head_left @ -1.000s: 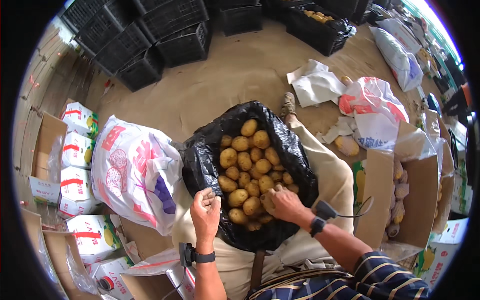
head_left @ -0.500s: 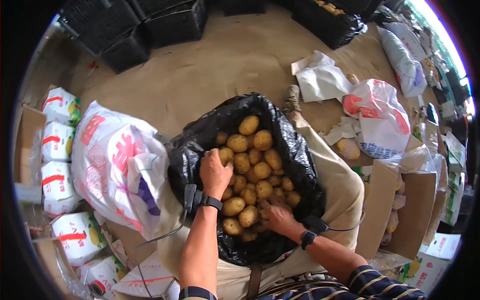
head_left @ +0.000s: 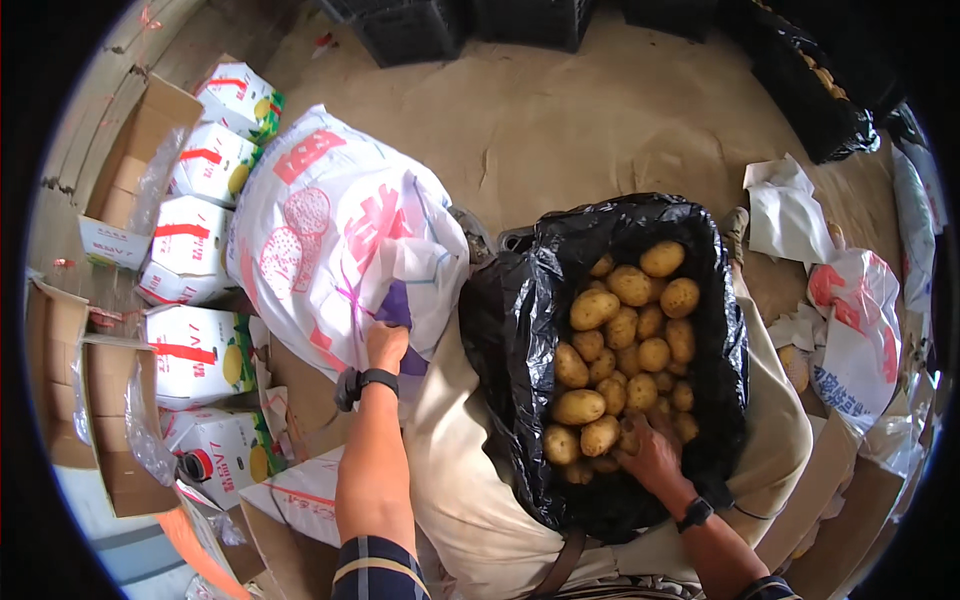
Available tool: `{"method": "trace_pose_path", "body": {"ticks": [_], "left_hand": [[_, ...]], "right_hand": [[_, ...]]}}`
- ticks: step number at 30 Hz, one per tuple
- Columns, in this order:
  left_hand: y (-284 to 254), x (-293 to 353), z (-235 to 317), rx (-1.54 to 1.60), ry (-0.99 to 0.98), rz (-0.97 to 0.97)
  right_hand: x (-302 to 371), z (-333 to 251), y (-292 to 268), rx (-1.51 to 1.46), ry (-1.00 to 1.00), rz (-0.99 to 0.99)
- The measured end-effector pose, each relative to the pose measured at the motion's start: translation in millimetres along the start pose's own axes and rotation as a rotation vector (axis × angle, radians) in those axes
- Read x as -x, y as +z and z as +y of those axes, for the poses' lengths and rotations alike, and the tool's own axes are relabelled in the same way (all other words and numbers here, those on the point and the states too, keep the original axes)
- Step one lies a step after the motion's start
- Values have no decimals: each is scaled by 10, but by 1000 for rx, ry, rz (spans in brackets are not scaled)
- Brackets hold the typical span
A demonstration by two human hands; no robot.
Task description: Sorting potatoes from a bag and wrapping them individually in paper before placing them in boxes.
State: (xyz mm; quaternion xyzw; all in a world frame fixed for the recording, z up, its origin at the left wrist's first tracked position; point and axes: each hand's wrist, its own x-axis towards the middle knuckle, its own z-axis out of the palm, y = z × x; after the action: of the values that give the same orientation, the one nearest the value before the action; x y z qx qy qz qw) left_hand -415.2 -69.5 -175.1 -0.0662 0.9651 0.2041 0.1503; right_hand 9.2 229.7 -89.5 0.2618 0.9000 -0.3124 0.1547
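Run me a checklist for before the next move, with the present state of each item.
1. Right hand at the potatoes: ok, it reaches in among them.
2. Right hand closed firmly round one potato: cannot tell, the grip is partly hidden.
3. Black plastic liner open above the potatoes: ok.
4. Both hands inside the liner: not ok, the left hand is at the white sack.
5. Left hand gripping the sack firmly: cannot tell.

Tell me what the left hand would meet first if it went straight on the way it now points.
Most likely the white-and-red sack: the left hand points at its purple patch. It may already touch the sack; depth is unclear from this one view.
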Motion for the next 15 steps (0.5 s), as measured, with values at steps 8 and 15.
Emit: {"method": "trace_pose_path", "body": {"ticks": [8, 15], "left_hand": [[464, -599, -286, -354, 295, -190], [947, -1047, -883, -269, 356, -242]], "right_hand": [[-120, -24, 59, -1, 188, -93], [-213, -78, 29, 14, 158, -87]]}}
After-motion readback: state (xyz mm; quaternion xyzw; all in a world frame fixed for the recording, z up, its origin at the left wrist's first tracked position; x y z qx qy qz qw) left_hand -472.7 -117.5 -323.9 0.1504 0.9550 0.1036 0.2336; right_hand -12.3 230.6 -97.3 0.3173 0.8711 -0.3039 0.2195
